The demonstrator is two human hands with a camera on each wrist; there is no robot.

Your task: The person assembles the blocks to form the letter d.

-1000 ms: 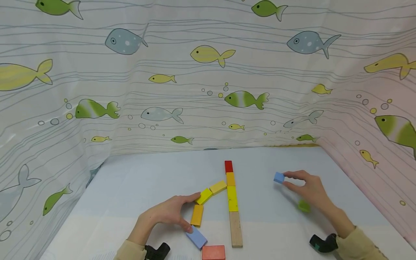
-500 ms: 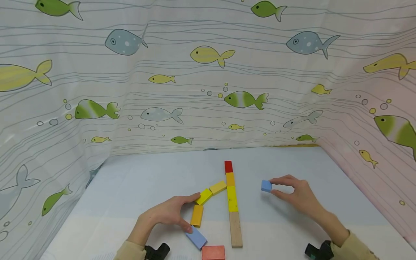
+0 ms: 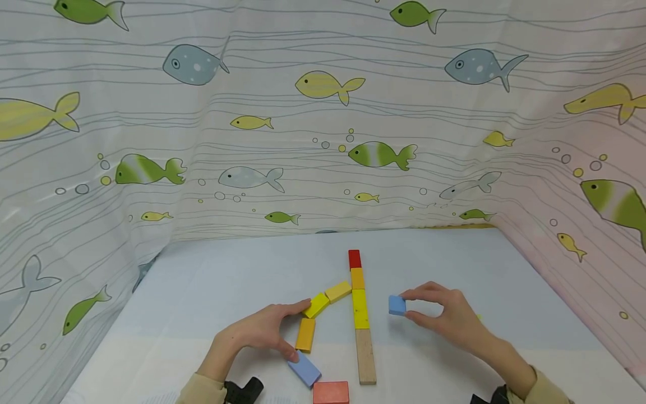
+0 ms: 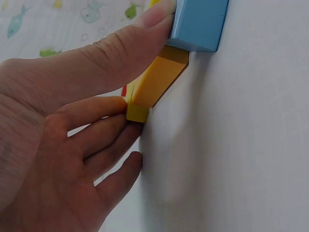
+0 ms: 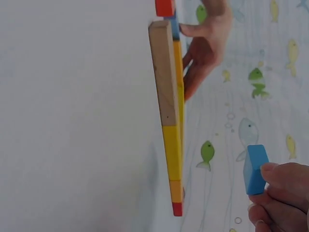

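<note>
My right hand (image 3: pixel 449 315) pinches a small blue block (image 3: pixel 397 305) between thumb and fingers, held above the tabletop right of a straight column of blocks. In the right wrist view this blue block (image 5: pixel 255 169) is plain. My left hand (image 3: pixel 254 328) spans a curved row: its thumb rests on a blue block (image 3: pixel 305 369) and its fingertips touch a yellow block (image 3: pixel 317 306). Between them lies an orange block (image 3: pixel 305 335), and a paler yellow block (image 3: pixel 338 291) joins the row to the column. A larger red block (image 3: pixel 331 393) lies at the near end.
The column runs away from me: a plain wooden block (image 3: pixel 366 356), a yellow block (image 3: pixel 360 308), an orange block (image 3: pixel 357 278) and a small red block (image 3: pixel 355 258). A fish-print curtain (image 3: pixel 323 174) stands around the white table (image 3: pixel 227 275). A small yellow-green spot shows behind my right wrist.
My right hand has moved left and nearer with the blue block, closer to the column. My left hand and the laid blocks stay in place.
</note>
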